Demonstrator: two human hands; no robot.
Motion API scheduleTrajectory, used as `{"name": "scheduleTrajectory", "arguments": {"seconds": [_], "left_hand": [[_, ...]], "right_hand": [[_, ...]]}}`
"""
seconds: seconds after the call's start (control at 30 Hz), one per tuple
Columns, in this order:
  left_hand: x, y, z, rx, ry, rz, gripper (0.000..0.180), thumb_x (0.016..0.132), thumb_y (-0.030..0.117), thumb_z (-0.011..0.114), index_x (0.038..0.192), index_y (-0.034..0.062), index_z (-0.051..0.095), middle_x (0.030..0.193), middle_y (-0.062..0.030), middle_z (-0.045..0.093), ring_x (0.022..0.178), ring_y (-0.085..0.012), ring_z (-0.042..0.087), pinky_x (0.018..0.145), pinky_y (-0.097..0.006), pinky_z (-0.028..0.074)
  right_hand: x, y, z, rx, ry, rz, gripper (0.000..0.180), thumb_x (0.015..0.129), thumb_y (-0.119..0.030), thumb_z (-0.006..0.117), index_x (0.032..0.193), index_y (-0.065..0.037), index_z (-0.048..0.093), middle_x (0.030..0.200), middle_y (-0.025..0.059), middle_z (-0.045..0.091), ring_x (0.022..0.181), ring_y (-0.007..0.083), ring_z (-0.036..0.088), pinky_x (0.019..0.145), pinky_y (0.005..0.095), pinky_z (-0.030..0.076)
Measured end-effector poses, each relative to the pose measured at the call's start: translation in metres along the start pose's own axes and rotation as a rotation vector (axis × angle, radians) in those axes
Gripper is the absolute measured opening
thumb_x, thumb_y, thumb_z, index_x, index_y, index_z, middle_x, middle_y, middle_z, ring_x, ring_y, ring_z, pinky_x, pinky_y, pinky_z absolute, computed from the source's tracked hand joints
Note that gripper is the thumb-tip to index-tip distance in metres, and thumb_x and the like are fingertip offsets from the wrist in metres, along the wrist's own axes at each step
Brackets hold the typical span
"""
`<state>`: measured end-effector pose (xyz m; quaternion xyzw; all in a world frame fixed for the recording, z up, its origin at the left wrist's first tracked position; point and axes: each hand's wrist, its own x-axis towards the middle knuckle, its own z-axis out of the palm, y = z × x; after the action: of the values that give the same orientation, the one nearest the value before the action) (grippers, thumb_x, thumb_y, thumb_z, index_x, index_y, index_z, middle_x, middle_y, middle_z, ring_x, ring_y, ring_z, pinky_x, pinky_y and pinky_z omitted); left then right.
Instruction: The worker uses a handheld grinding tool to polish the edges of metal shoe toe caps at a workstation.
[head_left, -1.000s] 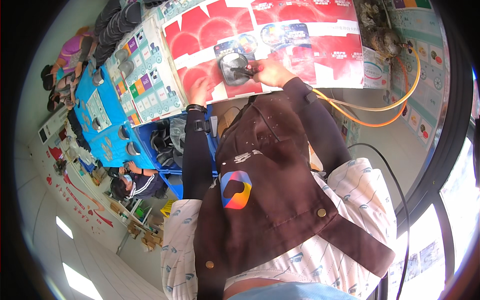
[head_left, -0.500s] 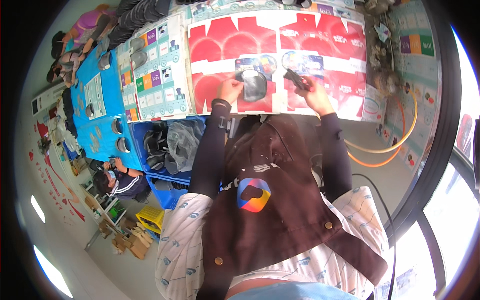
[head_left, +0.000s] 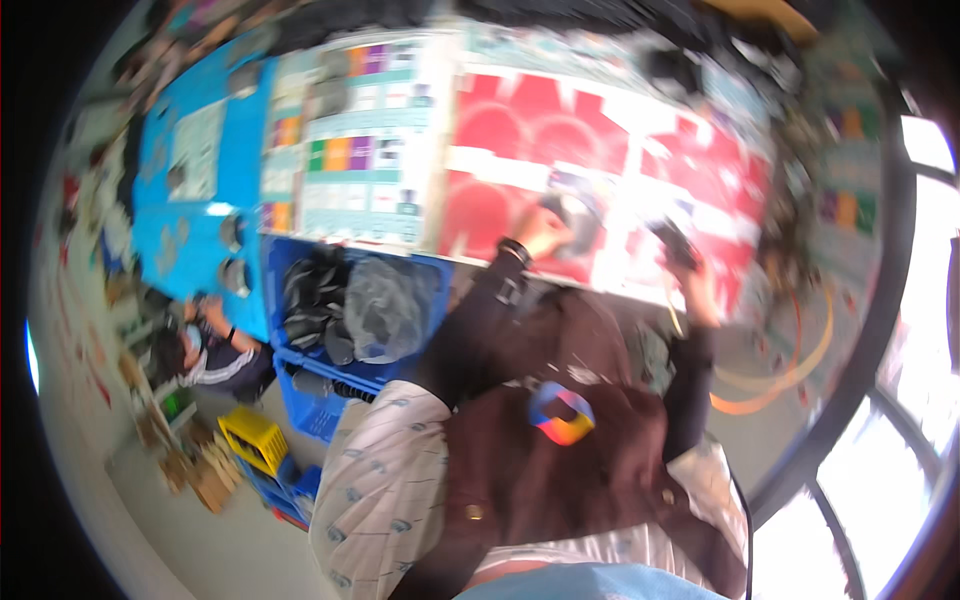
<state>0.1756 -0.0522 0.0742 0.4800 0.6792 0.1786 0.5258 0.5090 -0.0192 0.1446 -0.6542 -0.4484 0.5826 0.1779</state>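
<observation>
My left hand (head_left: 542, 233) is closed on the near edge of a dark, rounded, pad-like piece (head_left: 580, 226), its fingers pinching the left side. The piece is held low over a red-and-white printed sheet (head_left: 480, 195) on the table. To its right, my right hand (head_left: 698, 288) is wrapped round a dark handheld tool (head_left: 674, 244), whose exact kind the blur hides. The tool points up and left, over the right half of the red sheet, apart from the dark piece.
A blue crate (head_left: 445, 285) with dark pieces and a grey plastic bag (head_left: 385, 310) stands below the table edge. Orange hoses (head_left: 780, 400) loop at the right. Another person (head_left: 215, 355) works at the blue-covered table (head_left: 160, 260). A yellow crate (head_left: 253, 440) sits farther down left.
The view has swung, so the table and both hands appear farther right and lower, and blurred. Both hands keep hold of the same things.
</observation>
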Motion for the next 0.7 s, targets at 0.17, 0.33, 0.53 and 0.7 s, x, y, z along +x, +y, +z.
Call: {"name": "scheduleTrajectory", "arguments": {"seconds": [0.17, 0.33, 0.53, 0.7], "left_hand": [[0.005, -0.047, -0.045, -0.441, 0.057, 0.092, 0.024, 0.090, 0.030, 0.069, 0.087, 0.0057, 0.070, 0.064, -0.0014, 0.062, 0.059, -0.0100, 0.058, 0.051, -0.030, 0.044], [0.017, -0.082, -0.014, -0.300, 0.147, 0.201, 0.041, 0.100, 0.040, 0.057, 0.111, 0.0004, 0.061, 0.091, -0.0071, 0.068, 0.070, -0.0151, 0.064, 0.066, -0.031, 0.055], [0.028, -0.056, 0.032, -0.264, 0.127, 0.037, 0.043, 0.096, 0.040, 0.062, 0.102, -0.0029, 0.068, 0.084, -0.0128, 0.071, 0.077, -0.0205, 0.070, 0.068, -0.038, 0.051], [0.021, -0.011, 0.047, -0.269, 0.121, -0.055, 0.046, 0.085, 0.042, 0.074, 0.097, -0.0027, 0.071, 0.087, -0.0123, 0.073, 0.078, -0.0236, 0.070, 0.071, -0.039, 0.052]], "right_hand": [[-0.010, -0.028, 0.005, 0.004, -0.003, -0.180, 0.041, 0.078, -0.008, 0.066, 0.119, -0.002, 0.068, 0.110, 0.0061, 0.073, 0.091, 0.0110, 0.067, 0.064, 0.0244, 0.048], [-0.014, -0.039, 0.003, 0.071, 0.003, -0.110, 0.037, 0.076, -0.002, 0.059, 0.112, -0.006, 0.067, 0.094, 0.0027, 0.074, 0.077, 0.0078, 0.064, 0.051, 0.0225, 0.042], [-0.018, -0.035, 0.001, 0.059, 0.024, -0.036, 0.041, 0.074, 0.000, 0.058, 0.114, -0.007, 0.065, 0.091, 0.0021, 0.073, 0.075, 0.0080, 0.061, 0.051, 0.0221, 0.042], [-0.036, -0.018, -0.030, 0.123, 0.003, -0.060, 0.041, 0.074, 0.001, 0.057, 0.114, -0.006, 0.064, 0.092, 0.0032, 0.072, 0.075, 0.0084, 0.061, 0.052, 0.0214, 0.042]]}}
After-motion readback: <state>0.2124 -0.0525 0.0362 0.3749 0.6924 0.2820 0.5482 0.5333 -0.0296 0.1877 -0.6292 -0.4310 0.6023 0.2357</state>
